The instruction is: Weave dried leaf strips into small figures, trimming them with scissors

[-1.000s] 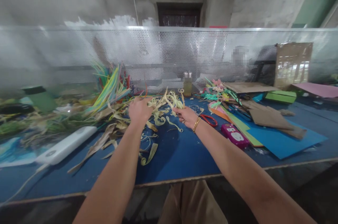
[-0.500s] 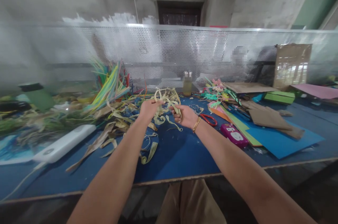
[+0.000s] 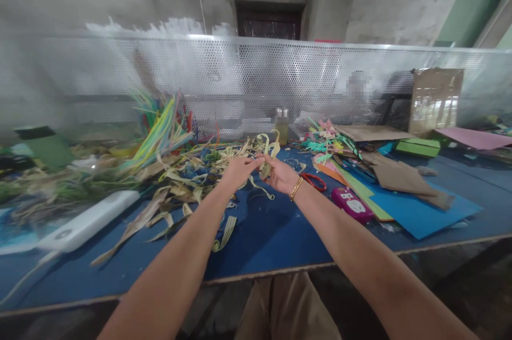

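Left hand [image 3: 239, 172] has slid toward the right since the earlier frame and now meets the right hand [image 3: 282, 174] pretty much dead center. A second ago it was out over the messy pile of tan and greenish dried strips [image 3: 182, 190], well apart from the other one. Also, the loops that were spread between the hands half a second back look bunched up into a narrower tuft now.

As I read it, that means both hands are on the same bit of work, with the right one steadying and the left one doing the fiddly finger stuff.

Right hand's curled mostly closed, thumb and fingers around the lower end of some pale yellow-green, curly flat strips [image 3: 275, 142]. Those poke up and away from the fingers, just above the hand, near the middle of the frame. Left hand's fingers are drawn nearly together right beside the held end, but honestly can't tell if any strip is actually pinched in there.

One loose curly strip [image 3: 262, 188] lies on the blue tabletop [image 3: 276, 238] just below the hands, another pale striped curl [image 3: 229, 230] sits lower center. Red looped tool handle [image 3: 314, 181] and shiny magenta case [image 3: 352, 204] are off right of center.
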### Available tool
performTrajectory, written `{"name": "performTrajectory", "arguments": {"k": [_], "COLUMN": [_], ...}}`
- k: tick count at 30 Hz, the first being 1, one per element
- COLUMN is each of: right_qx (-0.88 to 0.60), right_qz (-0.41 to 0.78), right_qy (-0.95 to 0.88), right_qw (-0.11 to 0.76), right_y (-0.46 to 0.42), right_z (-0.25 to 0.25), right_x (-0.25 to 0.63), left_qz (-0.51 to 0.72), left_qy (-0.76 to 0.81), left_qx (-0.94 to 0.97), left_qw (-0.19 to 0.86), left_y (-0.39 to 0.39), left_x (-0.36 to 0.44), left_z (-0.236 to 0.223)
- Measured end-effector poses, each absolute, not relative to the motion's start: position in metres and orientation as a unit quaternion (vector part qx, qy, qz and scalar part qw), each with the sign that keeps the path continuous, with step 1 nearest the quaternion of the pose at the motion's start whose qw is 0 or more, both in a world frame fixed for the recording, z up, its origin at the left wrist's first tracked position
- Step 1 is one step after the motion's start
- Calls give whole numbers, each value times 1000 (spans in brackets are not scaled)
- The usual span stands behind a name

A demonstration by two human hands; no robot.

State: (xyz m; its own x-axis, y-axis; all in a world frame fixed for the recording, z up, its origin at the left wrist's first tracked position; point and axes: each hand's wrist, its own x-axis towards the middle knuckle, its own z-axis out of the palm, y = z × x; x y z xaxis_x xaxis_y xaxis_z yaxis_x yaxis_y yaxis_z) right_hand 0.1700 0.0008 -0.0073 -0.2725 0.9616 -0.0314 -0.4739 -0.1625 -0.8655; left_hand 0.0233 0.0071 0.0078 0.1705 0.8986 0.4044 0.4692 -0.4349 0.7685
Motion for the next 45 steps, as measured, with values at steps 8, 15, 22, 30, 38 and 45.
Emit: {"name": "performTrajectory", "arguments": {"k": [8, 15, 22, 30, 38, 45], "right_qx": [-291, -311, -385, -410, -439, -486], "right_qz": [731, 691, 583, 519, 385, 328], "right_qy": [-373, -414, -462, -510, -577, -604], "right_qw": [491, 504, 546, 550, 571, 540], "right_y": [3, 6, 16, 12, 21, 30], "right_z": [-7, -7, -18, -18, -22, -26], "right_x": [173, 181, 176, 177, 182, 190], "left_qz": [489, 546, 432, 450, 423, 452], "left_qy": [424, 441, 398, 420, 388, 419], "left_qx": [659, 582, 566, 555, 542, 549], "left_qw": [383, 411, 578, 561, 614, 564], "left_y": [15, 13, 6, 13, 4, 14], "left_x": [30, 27, 33, 31, 28, 28], "left_z": [-5, 2, -1, -6, 1, -3]}}
